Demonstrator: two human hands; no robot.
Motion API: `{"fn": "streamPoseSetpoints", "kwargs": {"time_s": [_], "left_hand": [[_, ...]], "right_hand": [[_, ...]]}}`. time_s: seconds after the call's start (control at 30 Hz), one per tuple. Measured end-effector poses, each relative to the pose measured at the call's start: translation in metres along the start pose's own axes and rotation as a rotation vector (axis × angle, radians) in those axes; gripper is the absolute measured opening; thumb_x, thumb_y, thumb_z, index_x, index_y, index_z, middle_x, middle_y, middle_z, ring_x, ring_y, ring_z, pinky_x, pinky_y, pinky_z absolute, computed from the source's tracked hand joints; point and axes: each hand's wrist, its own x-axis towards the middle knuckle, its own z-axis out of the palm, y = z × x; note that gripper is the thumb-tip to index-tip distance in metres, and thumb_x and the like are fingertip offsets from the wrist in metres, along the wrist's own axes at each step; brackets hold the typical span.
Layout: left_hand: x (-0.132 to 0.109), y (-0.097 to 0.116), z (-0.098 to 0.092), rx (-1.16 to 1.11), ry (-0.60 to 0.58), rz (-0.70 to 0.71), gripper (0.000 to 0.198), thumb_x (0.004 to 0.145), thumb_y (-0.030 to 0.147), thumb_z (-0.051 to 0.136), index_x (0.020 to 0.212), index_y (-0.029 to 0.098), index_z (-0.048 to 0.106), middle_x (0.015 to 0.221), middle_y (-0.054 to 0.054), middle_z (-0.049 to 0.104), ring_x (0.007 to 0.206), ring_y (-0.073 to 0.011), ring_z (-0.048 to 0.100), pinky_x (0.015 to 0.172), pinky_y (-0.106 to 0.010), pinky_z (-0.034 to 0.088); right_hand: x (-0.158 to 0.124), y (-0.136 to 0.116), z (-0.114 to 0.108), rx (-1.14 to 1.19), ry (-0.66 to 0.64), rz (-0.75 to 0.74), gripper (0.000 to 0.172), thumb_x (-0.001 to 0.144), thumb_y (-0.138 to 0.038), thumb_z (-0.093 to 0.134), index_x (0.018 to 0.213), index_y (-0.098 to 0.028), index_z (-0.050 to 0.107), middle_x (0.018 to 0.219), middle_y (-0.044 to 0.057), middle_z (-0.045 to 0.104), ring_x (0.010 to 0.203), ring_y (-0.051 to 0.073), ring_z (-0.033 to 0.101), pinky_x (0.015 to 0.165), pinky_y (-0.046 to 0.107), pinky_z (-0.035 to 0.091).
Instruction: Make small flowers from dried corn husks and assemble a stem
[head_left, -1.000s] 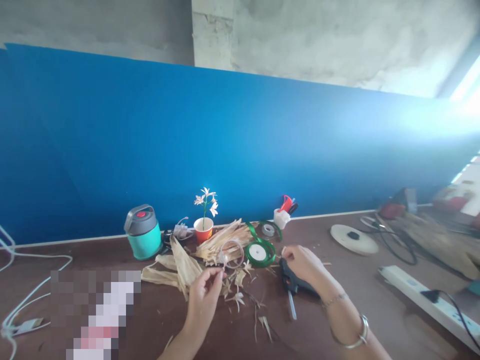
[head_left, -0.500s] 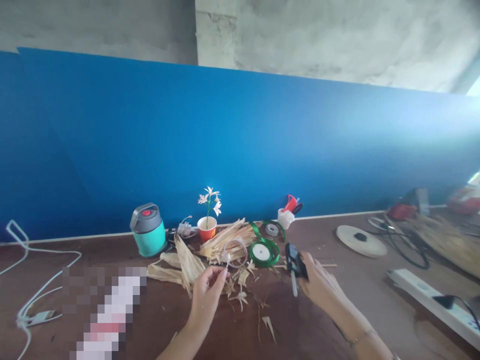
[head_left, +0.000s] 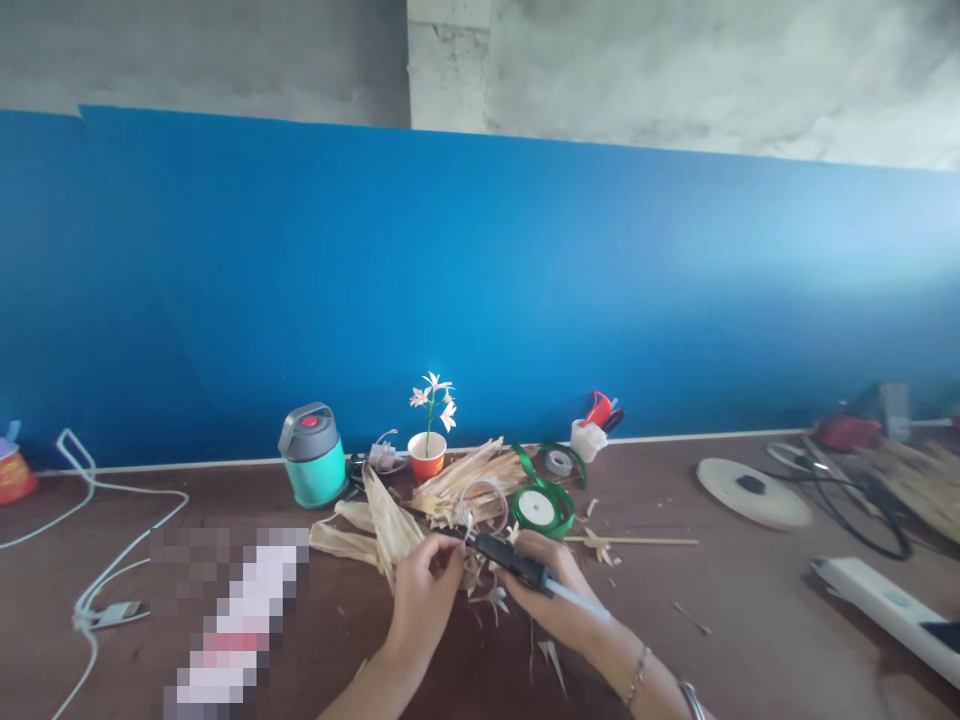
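Observation:
My right hand (head_left: 553,598) is wrapped round a black hot glue gun (head_left: 514,558), with a pale glue stick (head_left: 577,600) jutting from its rear. The gun's nozzle points left, at the fingertips of my left hand (head_left: 429,590). Those fingers pinch a small whitish flower piece (head_left: 469,524); whether the nozzle touches it I cannot tell. Around both hands lie dried corn husks (head_left: 394,520), loose husk petals (head_left: 495,598) and a coil of thin wire (head_left: 484,485). Just behind my right hand is a spool of green ribbon (head_left: 538,508).
Behind stand a teal food jar (head_left: 315,468), an orange paper cup (head_left: 427,465) with a white flower stem (head_left: 431,405), and a white cup (head_left: 589,440) holding red-handled scissors. Rightward are a round lid (head_left: 750,490) and a power strip (head_left: 892,610); a white cable (head_left: 127,550) lies left.
My right hand has brought the glue gun left and turned it so the nozzle meets my left fingertips. My left hand still pinches the flower piece. The view has shifted slightly left.

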Motion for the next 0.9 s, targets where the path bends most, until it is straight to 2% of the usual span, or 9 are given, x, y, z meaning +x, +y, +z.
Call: {"fn": "streamPoseSetpoints", "kwargs": {"time_s": [0.27,0.43,0.9], "left_hand": [[-0.0013,0.0030,0.0006,-0.015,-0.025,-0.010,0.027,0.081,0.039,0.052,0.074,0.017,0.066,0.064,-0.002,0.066,0.059,-0.0168,0.058,0.050,-0.022,0.040],[-0.0017,0.0023,0.0013,-0.020,-0.014,0.000,0.025,0.080,0.037,0.053,0.073,0.017,0.066,0.062,-0.001,0.066,0.057,-0.0156,0.057,0.051,-0.022,0.040],[-0.0026,0.0066,0.0011,-0.028,-0.020,-0.026,0.026,0.079,0.038,0.053,0.073,0.016,0.066,0.063,-0.002,0.065,0.056,-0.0155,0.056,0.048,-0.021,0.039]], "right_hand": [[-0.0024,0.0052,0.0042,-0.011,0.014,-0.032,0.016,0.081,-0.022,0.054,0.067,-0.017,0.061,0.071,0.002,0.059,0.067,0.014,0.056,0.061,0.022,0.042],[-0.0026,0.0058,0.0052,0.001,-0.016,-0.015,0.013,0.079,-0.021,0.055,0.069,-0.017,0.063,0.075,0.003,0.060,0.070,0.015,0.058,0.064,0.023,0.044],[-0.0040,0.0068,0.0058,0.018,0.012,0.013,0.011,0.077,-0.023,0.060,0.072,-0.017,0.067,0.076,0.004,0.063,0.069,0.015,0.059,0.065,0.023,0.046]]}}
